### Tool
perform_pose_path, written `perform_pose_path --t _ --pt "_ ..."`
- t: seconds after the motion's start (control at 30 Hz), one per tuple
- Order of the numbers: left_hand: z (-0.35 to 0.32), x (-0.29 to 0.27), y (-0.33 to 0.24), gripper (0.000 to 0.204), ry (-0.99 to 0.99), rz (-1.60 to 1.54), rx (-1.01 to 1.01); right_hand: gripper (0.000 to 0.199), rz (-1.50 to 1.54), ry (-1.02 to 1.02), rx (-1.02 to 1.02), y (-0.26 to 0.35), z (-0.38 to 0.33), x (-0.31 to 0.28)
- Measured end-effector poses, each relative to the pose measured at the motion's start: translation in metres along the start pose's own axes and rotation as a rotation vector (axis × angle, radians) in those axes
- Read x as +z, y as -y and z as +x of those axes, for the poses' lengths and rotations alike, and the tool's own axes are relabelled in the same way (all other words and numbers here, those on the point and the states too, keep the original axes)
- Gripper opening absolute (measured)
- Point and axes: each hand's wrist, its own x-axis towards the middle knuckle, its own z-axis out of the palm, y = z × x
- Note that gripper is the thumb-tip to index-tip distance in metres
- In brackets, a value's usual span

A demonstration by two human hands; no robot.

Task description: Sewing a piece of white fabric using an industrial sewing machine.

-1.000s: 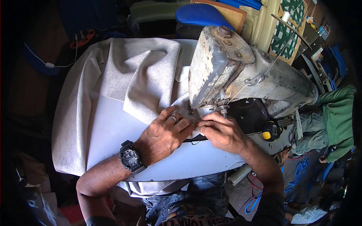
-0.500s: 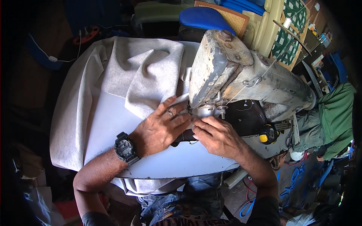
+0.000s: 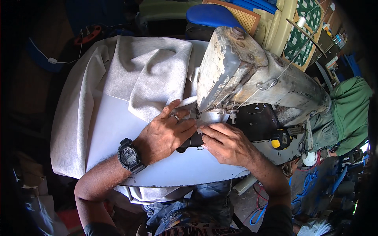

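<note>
Light grey fabric (image 3: 159, 72) drapes in loose folds over the left of the white table and runs under the head of a worn sewing machine (image 3: 232, 67). My left hand (image 3: 165, 131), with a ring and a black wristwatch (image 3: 130, 156), rests at the fabric's near edge. Its index finger is stretched over the cloth, while the other fingertips grip the edge beside the needle area; the thumb is hidden. Close to those fingertips, my right hand (image 3: 227, 143) has its fingers pressed together on a small piece of the same fabric. The needle itself cannot be made out.
A yellow and black tape measure (image 3: 280, 139) lies right of the machine bed. Thread runs to a white spool (image 3: 301, 22) on a stand. Green cloth (image 3: 351, 114) hangs at the right, and a blue padded seat (image 3: 215, 15) stands behind the table (image 3: 157, 173).
The view has shifted slightly. Both hands stay at the fabric edge near the needle area, their fingers almost unchanged.
</note>
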Motion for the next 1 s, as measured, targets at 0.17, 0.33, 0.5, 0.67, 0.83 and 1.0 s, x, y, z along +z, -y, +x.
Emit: perform_pose_path --t 0.17,0.33,0.5,0.67,0.83,1.0 --pt "-0.006 0.003 0.006 0.034 -0.081 -0.003 -0.022 0.022 0.032 0.023 0.057 0.003 0.007 0.003" --pt "0.001 0.001 0.011 0.038 -0.041 -0.049 -0.066 0.022 0.058 -0.016 0.114 0.003 0.009 0.003" --pt "0.026 0.016 0.005 0.042 -0.087 -0.02 -0.061 0.022 0.036 -0.124 0.145 -0.013 -0.015 0.013" --pt "0.016 0.007 0.011 0.037 -0.148 0.008 -0.113 0.021 -0.15 -0.297 0.014 -0.014 -0.006 0.012" --pt "0.021 0.016 0.07 0.027 -0.08 -0.385 -0.185 0.024 -0.278 -0.706 0.091 0.002 -0.05 -0.09" --pt "0.037 0.067 0.118 0.041 -0.424 0.018 -0.134 0.022 -0.42 -0.878 0.465 -0.055 -0.107 -0.207"
